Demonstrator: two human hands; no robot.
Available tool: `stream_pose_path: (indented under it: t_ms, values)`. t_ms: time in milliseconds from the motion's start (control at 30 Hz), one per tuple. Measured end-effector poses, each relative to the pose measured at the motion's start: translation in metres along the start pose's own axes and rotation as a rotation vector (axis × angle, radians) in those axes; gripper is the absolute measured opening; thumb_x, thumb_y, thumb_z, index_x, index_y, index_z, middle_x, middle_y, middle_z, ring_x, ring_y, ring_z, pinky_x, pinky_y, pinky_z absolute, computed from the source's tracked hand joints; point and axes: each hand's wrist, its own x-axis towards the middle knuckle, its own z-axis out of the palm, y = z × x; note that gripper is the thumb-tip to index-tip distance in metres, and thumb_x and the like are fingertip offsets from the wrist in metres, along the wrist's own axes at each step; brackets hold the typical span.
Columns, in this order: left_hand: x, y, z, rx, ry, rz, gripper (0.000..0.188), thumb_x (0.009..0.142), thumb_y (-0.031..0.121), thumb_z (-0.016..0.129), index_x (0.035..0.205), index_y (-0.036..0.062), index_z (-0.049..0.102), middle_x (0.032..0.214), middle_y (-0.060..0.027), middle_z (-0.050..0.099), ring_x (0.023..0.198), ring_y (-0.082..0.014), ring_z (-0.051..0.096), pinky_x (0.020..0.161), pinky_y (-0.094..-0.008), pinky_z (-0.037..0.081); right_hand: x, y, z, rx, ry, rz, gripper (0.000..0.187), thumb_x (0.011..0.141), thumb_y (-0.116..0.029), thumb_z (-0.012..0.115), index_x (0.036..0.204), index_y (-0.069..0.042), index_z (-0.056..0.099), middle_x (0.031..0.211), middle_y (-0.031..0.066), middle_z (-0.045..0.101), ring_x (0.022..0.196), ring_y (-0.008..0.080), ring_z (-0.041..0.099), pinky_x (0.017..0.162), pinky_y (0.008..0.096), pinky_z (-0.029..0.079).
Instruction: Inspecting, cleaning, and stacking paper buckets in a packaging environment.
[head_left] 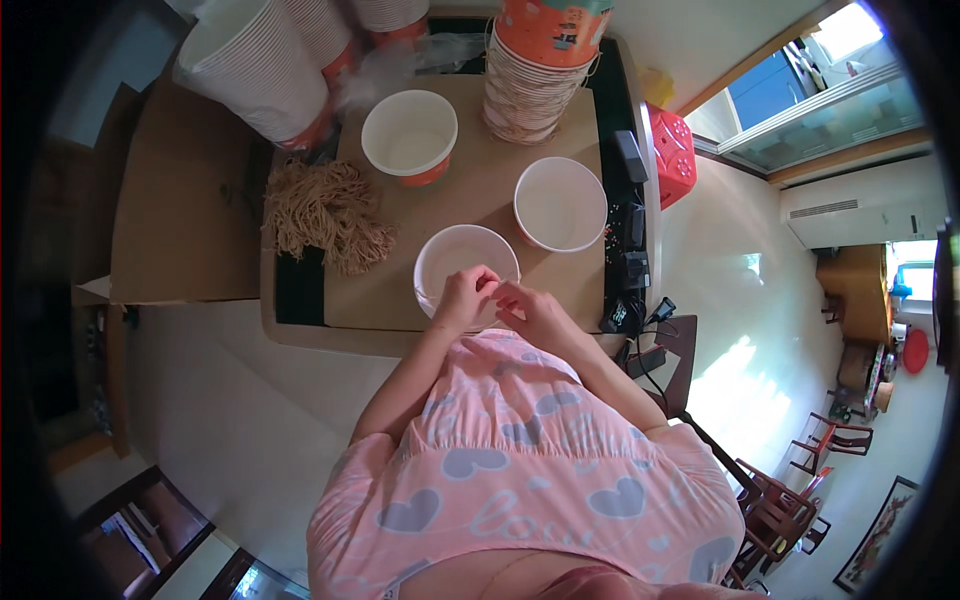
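Over the near rim of a white paper bucket [458, 252], close to my body, my two hands work together. My left hand [468, 297] is closed in a pinch, and my right hand [535, 312] pinches just beside it. A thin cord seems to run between the fingers and along the rim, though most of it is hidden. Farther left lies a loose heap of tan cords [325, 215]. Two more open paper buckets stand upright, one white bucket with an orange base [410, 135] and one white bucket [560, 205] to the right.
Behind stand a tall bucket stack with cord loops [530, 95] and several leaning white stacks [250, 70]. A cardboard box [185, 190] is at the left. Black power adapters [635, 268] and cables line the right table edge, with a red stool [672, 155] beyond.
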Motion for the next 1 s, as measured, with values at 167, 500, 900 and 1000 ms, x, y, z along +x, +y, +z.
stream_pose_path:
  t_ms: [167, 500, 900, 1000]
  values:
    - [0.002, -0.009, -0.009, -0.010, -0.016, -0.014, 0.003, 0.083, 0.000, 0.060, 0.084, -0.0019, 0.061, 0.072, -0.0047, 0.066, 0.066, -0.0080, 0.062, 0.059, -0.0233, 0.049, 0.046, 0.001, -0.023, -0.262, 0.001, -0.175, 0.010, 0.081, -0.007, 0.058, 0.090, -0.005, 0.062, 0.088, 0.0140, 0.060, 0.082, 0.0328, 0.061, 0.070, 0.0396, 0.049]
    - [-0.006, -0.012, -0.022, -0.014, 0.091, -0.035, 0.004, 0.081, 0.003, 0.061, 0.085, 0.0010, 0.061, 0.072, -0.0100, 0.066, 0.068, -0.0190, 0.066, 0.062, -0.0303, 0.051, 0.060, 0.025, -0.010, -0.679, -0.368, -0.166, 0.013, 0.077, -0.017, 0.062, 0.087, -0.009, 0.062, 0.066, 0.0133, 0.061, 0.065, 0.0338, 0.061, 0.061, 0.0424, 0.050]
    - [-0.007, 0.012, -0.039, -0.091, 0.128, 0.056, 0.010, 0.080, 0.000, 0.062, 0.090, -0.0006, 0.063, 0.079, -0.0138, 0.066, 0.072, -0.0195, 0.066, 0.065, -0.0296, 0.051, 0.093, 0.002, -0.019, -0.569, -0.293, -0.544, 0.010, 0.076, -0.020, 0.066, 0.083, -0.014, 0.068, 0.112, 0.0063, 0.058, 0.106, 0.0249, 0.052, 0.088, 0.0399, 0.043]
    - [-0.014, 0.018, -0.049, -0.028, 0.149, 0.139, 0.012, 0.077, -0.002, 0.063, 0.089, -0.0011, 0.065, 0.081, -0.0153, 0.065, 0.073, -0.0227, 0.066, 0.065, -0.0314, 0.052, 0.097, 0.013, -0.020, -0.521, -0.377, -0.461, 0.008, 0.077, -0.018, 0.065, 0.079, -0.011, 0.068, 0.105, 0.0056, 0.061, 0.099, 0.0243, 0.056, 0.085, 0.0375, 0.044]
